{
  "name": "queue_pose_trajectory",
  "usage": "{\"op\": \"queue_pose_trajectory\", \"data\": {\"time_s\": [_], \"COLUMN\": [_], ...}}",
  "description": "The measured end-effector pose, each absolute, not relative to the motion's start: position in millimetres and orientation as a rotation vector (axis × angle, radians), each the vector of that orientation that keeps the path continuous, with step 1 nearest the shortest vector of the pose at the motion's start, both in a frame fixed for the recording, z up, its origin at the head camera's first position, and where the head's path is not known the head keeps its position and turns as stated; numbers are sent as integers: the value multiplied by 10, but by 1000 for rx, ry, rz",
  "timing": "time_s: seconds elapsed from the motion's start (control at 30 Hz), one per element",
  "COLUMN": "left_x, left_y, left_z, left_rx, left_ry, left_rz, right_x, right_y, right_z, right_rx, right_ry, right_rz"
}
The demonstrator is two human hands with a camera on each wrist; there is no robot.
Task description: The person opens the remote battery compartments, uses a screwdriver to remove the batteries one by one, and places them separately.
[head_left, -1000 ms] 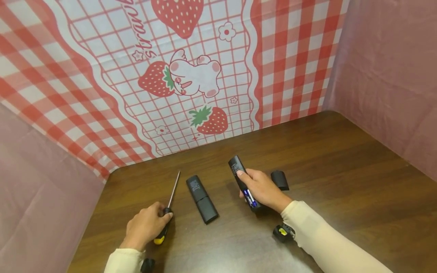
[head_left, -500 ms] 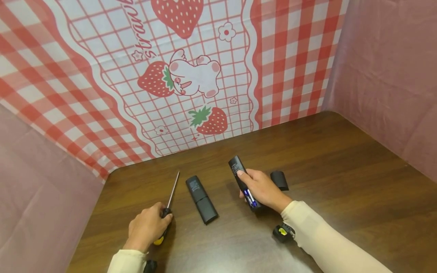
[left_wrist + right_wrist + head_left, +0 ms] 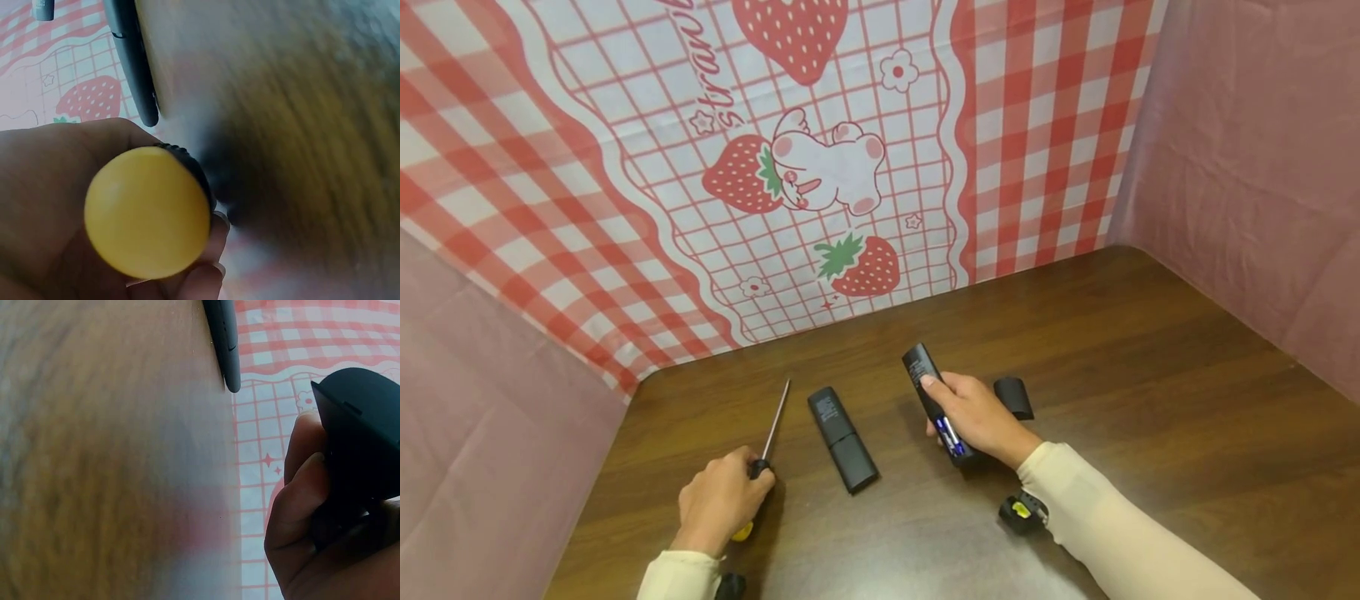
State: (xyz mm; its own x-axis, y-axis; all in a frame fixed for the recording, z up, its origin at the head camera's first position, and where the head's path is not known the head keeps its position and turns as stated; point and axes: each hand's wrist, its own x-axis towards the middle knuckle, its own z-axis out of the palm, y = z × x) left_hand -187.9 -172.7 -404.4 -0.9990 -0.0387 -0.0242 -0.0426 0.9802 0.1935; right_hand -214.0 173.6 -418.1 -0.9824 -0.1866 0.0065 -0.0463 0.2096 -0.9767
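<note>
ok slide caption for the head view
Left hand holding a screwdriver, right hand gripping a remote, batteries exposed; a second remote between them.

Left hand [image 3: 718, 500] and right hand [image 3: 976, 412] grip well apart, fingers [image 3: 300, 497] curled, though some seem hidden.

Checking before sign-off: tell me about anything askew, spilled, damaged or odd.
The black remote in the right hand is open, its batteries exposed; what looks like its cover lies loose on the table. The lettering on the backdrop runs sideways. No spill or damage shows.
</note>
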Motion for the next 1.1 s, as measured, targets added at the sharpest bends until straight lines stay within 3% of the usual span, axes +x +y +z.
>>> {"op": "queue_pose_trajectory", "data": {"time_s": [0.63, 1.1], "left_x": [-1874, -1838], "left_y": [-1765, -1750], "left_z": [-4023, -4085], "left_rx": [-60, -88], "left_ry": [3164, 3165], "left_rz": [409, 798], "right_x": [-2142, -2131], "right_y": [1724, 1720], "right_z": [-4168, -4181], "right_rx": [-250, -255], "right_ry": [2346, 2314], "right_rz": [-1899, -1919]}}
